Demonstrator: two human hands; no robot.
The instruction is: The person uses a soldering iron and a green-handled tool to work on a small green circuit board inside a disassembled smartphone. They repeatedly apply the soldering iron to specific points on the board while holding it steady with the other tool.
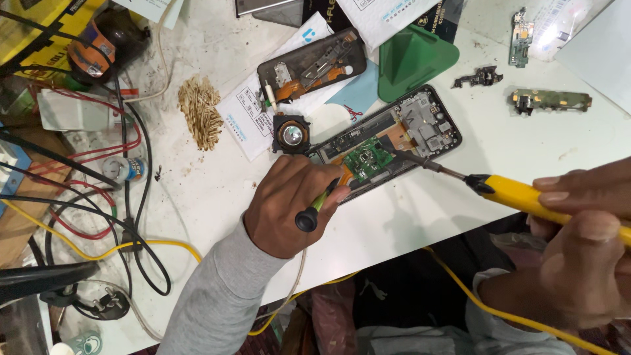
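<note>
An opened phone body [420, 125] lies slanted on the white table [217, 177], its green circuit board [361, 160] exposed. My left hand [286, 204] grips a thin tool with a green shaft and black knob [307, 217], its tip at the board's left edge. My right hand [578, 250] holds a yellow-handled soldering iron [519, 194]; its metal tip reaches the board's upper right corner. A grey sleeve covers my left forearm.
A second opened phone shell [312, 62], a small black magnifier [291, 135], a green triangular pick [414, 59], loose board parts [549, 100] and papers lie beyond. Tangled black, red and yellow cables [98, 217] and a brass wool wad [200, 112] fill the left side.
</note>
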